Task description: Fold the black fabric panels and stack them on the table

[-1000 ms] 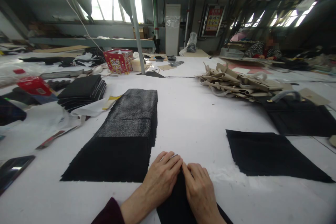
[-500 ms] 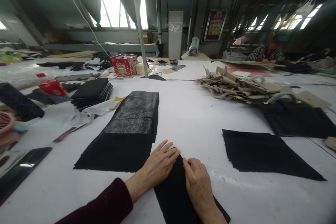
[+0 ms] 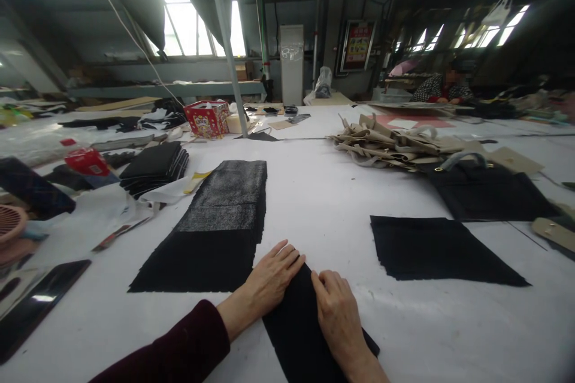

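Note:
A narrow black fabric panel (image 3: 300,329) with frayed edges lies on the white table at the bottom of the view. My right hand (image 3: 335,311) presses flat on its right side, fingers together over the cloth. My left hand (image 3: 272,278) lies beside it on the white surface, with its fingertips on the panel's upper left edge. A dark red sleeve (image 3: 166,347) covers my left forearm. Just left of my hands spreads a wider black panel (image 3: 215,233), its far half speckled grey.
A black fabric square (image 3: 440,248) lies to the right, beyond it a black bag (image 3: 489,197) and a heap of beige bag parts (image 3: 386,146). A stack of black cloth (image 3: 153,170), a red box (image 3: 206,118) and a metal pole (image 3: 227,42) stand further left. A person (image 3: 442,88) sits far right.
The whole scene has shifted in view as my head moved. More of my left sleeve and forearm shows. Both hands remain at the narrow panel, and the left has spread slightly away from the right.

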Demonstrator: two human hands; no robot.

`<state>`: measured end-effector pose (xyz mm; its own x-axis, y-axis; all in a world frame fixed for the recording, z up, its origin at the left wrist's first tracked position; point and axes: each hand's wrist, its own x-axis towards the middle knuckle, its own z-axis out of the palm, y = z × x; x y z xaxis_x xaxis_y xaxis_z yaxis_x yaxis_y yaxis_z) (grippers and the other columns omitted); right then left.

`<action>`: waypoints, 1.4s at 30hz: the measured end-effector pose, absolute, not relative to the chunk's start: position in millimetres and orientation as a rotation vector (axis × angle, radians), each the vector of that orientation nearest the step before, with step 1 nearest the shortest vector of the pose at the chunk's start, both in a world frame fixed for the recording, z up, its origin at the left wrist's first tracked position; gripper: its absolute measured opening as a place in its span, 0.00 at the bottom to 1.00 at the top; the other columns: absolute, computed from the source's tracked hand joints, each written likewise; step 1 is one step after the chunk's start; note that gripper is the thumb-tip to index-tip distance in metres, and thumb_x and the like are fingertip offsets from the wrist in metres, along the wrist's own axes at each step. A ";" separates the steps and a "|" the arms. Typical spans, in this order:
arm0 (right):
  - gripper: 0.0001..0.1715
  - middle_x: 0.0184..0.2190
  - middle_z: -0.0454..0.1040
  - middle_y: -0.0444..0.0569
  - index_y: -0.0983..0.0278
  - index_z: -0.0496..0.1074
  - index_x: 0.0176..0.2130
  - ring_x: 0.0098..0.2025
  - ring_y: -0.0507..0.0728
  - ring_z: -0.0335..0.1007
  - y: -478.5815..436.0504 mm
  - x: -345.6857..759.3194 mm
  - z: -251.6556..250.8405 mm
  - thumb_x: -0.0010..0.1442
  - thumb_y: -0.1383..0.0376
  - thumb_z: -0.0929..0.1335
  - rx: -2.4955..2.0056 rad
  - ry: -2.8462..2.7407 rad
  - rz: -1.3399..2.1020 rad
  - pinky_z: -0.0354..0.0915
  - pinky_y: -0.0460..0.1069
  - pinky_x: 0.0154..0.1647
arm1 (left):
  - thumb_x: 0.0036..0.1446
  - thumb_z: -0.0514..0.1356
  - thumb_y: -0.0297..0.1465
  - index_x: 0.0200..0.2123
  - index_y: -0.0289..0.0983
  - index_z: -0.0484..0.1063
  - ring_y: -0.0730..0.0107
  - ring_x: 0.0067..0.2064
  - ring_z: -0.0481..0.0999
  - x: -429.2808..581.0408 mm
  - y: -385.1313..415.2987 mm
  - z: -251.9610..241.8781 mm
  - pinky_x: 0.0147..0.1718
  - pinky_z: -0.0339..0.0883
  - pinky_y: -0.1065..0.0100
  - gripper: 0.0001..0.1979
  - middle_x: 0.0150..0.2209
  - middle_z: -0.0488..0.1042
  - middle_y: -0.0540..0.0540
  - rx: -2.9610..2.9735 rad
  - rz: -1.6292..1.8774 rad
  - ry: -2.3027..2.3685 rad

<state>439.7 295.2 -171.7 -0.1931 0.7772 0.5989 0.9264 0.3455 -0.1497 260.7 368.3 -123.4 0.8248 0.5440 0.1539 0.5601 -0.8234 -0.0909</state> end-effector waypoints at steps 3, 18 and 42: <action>0.18 0.34 0.67 0.51 0.69 0.70 0.50 0.37 0.58 0.63 290.3 441.6 -171.6 0.64 0.78 0.59 -1.482 -2.026 -0.331 0.61 0.52 0.39 | 0.59 0.53 0.22 0.63 0.35 0.58 0.60 0.61 0.62 262.0 366.0 -124.8 0.67 0.43 0.56 0.29 0.56 0.68 0.42 -2.844 -0.148 -0.857; 0.19 0.35 0.68 0.51 0.69 0.70 0.50 0.37 0.58 0.62 265.5 456.3 -172.9 0.63 0.78 0.59 -1.512 -2.036 -0.282 0.60 0.53 0.38 | 0.62 0.53 0.24 0.64 0.34 0.56 0.58 0.61 0.62 265.1 359.2 -127.9 0.66 0.46 0.55 0.27 0.58 0.66 0.40 -2.852 -0.096 -0.761; 0.20 0.35 0.67 0.51 0.70 0.71 0.50 0.36 0.59 0.61 229.2 479.8 -168.1 0.62 0.79 0.60 -1.514 -2.046 -0.265 0.60 0.53 0.37 | 0.64 0.52 0.20 0.64 0.40 0.56 0.62 0.54 0.68 275.3 347.5 -112.8 0.58 0.60 0.59 0.26 0.52 0.68 0.42 -2.972 -0.027 -0.612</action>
